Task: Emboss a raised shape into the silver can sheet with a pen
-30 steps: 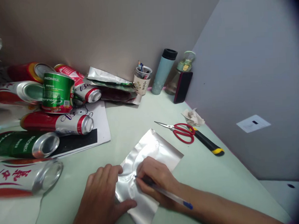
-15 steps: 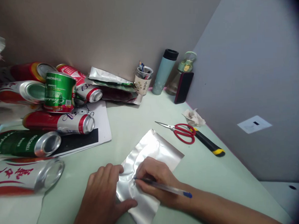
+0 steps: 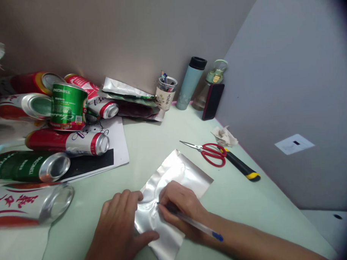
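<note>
A shiny silver metal sheet (image 3: 166, 248) lies at a slant on the desk, with curved raised lines pressed into its surface. My right hand (image 3: 182, 205) is closed round a clear ballpoint pen (image 3: 198, 225) with a blue end; the pen's tip touches the sheet near its middle. Along the sheet's left edge rests my left hand (image 3: 118, 223), palm down. Its fingertips are at the edge and its thumb is spread apart on the sheet. Beyond the sheet lie red-handled scissors (image 3: 211, 153), partly over a black and yellow utility knife (image 3: 243, 167).
Several drink cans crowd the left side, including a cut green can (image 3: 68, 107), over printed paper (image 3: 121, 147). Folded metal sheets (image 3: 129, 90), a pen cup (image 3: 165, 94), a blue tumbler (image 3: 191, 84), a phone (image 3: 213, 102) and crumpled tissue (image 3: 225, 135) stand or lie further back.
The pen's tip has shifted slightly up the sheet and the pen's blue end has dropped a little, with my right hand moving slightly. My left hand and the sheet stay in place.
</note>
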`<state>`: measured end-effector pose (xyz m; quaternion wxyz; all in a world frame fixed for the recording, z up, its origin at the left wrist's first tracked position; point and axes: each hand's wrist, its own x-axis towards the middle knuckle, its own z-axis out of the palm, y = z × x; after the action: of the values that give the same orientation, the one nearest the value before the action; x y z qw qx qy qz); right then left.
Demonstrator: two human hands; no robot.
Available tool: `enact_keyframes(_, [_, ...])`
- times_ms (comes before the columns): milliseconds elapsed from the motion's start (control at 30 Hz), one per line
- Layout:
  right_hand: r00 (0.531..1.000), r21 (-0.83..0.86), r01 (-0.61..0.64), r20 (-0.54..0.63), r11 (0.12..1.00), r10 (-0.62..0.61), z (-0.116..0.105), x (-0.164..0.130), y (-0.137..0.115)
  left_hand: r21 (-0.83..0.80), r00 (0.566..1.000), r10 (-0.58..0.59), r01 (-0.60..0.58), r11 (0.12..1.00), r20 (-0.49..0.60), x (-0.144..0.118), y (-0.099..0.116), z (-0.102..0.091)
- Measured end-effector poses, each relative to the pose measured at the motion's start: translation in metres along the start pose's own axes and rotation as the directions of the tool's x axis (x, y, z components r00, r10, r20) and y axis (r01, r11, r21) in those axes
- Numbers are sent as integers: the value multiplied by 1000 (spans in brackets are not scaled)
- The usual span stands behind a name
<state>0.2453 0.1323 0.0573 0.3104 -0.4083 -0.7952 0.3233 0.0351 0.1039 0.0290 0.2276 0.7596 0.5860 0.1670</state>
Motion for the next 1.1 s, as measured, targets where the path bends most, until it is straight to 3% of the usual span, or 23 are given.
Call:
enact_keyframes(200, [991,145,-136,27,980,134,-1,2,-1,10,1000,15,-15,1000,-19,-2,-1,1])
enact_keyframes(567, [997,29,-43,72,999,41,-2,1,-1,0,1000,13,-13,1000,-1,-2,-2,0])
enact_keyframes(833, [1000,-26,12,14,1000,-12,0,1,-2,-6,1000,-4,4,1000,8,0,2,-2])
enact_keyframes(1100, [993,97,-122,12,988,121,-1,3,-3,-2,1000,9,-9,1000,3,-1,0,-1])
